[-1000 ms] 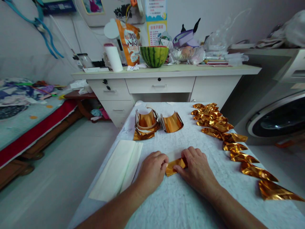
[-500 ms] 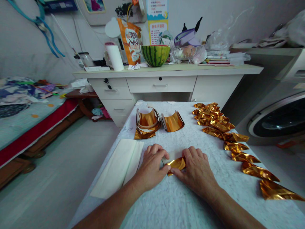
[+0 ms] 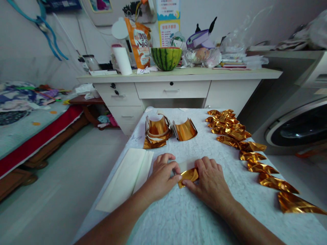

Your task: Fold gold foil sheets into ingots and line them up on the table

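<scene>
Between my hands a sheet of gold foil paper (image 3: 189, 175) is being rolled over on the cloth-covered table, its pale edge showing behind. My left hand (image 3: 165, 173) pinches its left end with thumb and index finger. Thumb and fingers of my right hand (image 3: 211, 178) close on its right end. Behind them stand a curled stack of gold foil sheets (image 3: 158, 129) and a smaller curved stack of gold foil sheets (image 3: 186, 130). Several folded gold foil pieces (image 3: 263, 167) run down the table's right side. White paper sheets (image 3: 120, 180) lie beside my left forearm.
A white desk (image 3: 176, 77) stands beyond the table, bearing a watermelon half (image 3: 166, 58), an orange pouch (image 3: 140, 44) and a white paper roll (image 3: 122, 60). To the right is a washing machine (image 3: 288, 88); a bed (image 3: 33, 136) is at the left.
My left thumb and fingers have shifted slightly along the left end of the foil, and a little more of its surface shows. My right hand stays nearly in place.
</scene>
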Demonstrator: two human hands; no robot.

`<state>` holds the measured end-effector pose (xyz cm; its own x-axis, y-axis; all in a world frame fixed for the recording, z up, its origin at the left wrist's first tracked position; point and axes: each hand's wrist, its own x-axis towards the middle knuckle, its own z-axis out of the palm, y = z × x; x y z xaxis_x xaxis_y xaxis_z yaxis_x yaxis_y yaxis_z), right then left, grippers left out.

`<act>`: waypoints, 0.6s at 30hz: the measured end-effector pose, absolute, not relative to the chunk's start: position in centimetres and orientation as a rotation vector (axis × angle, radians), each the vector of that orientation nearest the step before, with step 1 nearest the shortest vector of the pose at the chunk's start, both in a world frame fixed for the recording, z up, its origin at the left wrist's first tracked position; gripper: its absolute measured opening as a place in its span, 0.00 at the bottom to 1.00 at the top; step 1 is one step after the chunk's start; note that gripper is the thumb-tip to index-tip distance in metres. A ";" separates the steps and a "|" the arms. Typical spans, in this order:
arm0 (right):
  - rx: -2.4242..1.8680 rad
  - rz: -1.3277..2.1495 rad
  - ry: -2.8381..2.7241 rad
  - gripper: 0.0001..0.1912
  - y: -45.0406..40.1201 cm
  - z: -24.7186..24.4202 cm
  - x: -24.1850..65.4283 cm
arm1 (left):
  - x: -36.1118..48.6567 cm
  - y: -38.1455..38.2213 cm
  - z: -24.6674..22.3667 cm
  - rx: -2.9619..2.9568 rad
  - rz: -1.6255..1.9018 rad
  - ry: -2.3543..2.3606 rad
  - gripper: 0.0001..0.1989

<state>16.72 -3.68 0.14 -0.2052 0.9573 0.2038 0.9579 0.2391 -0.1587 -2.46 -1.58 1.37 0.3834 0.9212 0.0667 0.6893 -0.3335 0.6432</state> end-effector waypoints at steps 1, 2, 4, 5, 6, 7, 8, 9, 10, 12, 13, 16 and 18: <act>-1.785 -0.002 -2.254 0.25 -3.7 0.1 16.8 | -2.4 -1.5 1.3 2.134 0.579 1.380 0.03; -1.775 0.001 -2.254 0.25 -3.7 0.0 16.8 | -2.4 -1.5 1.2 2.138 0.578 1.384 0.03; -1.757 0.015 -2.251 0.23 -3.7 0.0 16.9 | -2.3 -1.5 1.2 2.135 0.580 1.391 0.04; -1.750 0.022 -2.247 0.23 -3.7 0.0 16.9 | -2.3 -1.4 1.2 2.131 0.581 1.394 0.04; -1.746 0.028 -2.245 0.22 -3.7 0.0 16.9 | -2.3 -1.4 1.1 2.128 0.582 1.396 0.05; -1.745 0.032 -2.242 0.22 -3.7 0.0 16.9 | -2.2 -1.4 1.1 2.126 0.581 1.396 0.05; -1.748 0.035 -2.239 0.22 -3.7 0.0 16.9 | -2.2 -1.4 1.1 2.127 0.583 1.397 0.05; -1.753 0.037 -2.238 0.22 -3.7 0.0 16.9 | -2.2 -1.4 1.1 2.130 0.583 1.400 0.05; -1.758 0.040 -2.237 0.22 -3.7 0.0 16.9 | -2.2 -1.4 1.1 2.133 0.583 1.404 0.05; -1.762 0.046 -2.233 0.22 -3.7 0.0 16.9 | -2.1 -1.3 1.1 2.142 0.580 1.412 0.05; -1.760 0.047 -2.229 0.22 -3.7 -0.1 16.9 | -2.1 -1.4 1.1 2.145 0.581 1.415 0.05; -1.753 0.046 -2.215 0.23 -3.7 -0.2 16.9 | -2.1 -1.4 1.1 2.149 0.582 1.419 0.05; -1.758 0.058 -2.206 0.23 -3.7 -0.2 17.0 | -2.0 -1.4 1.2 2.146 0.581 1.423 0.05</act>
<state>16.98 -3.67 -0.25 -0.1925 0.9561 0.2210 0.9432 0.2424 -0.2272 -2.03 -1.42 1.19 0.3637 0.9283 0.0768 0.7165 -0.3315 0.6138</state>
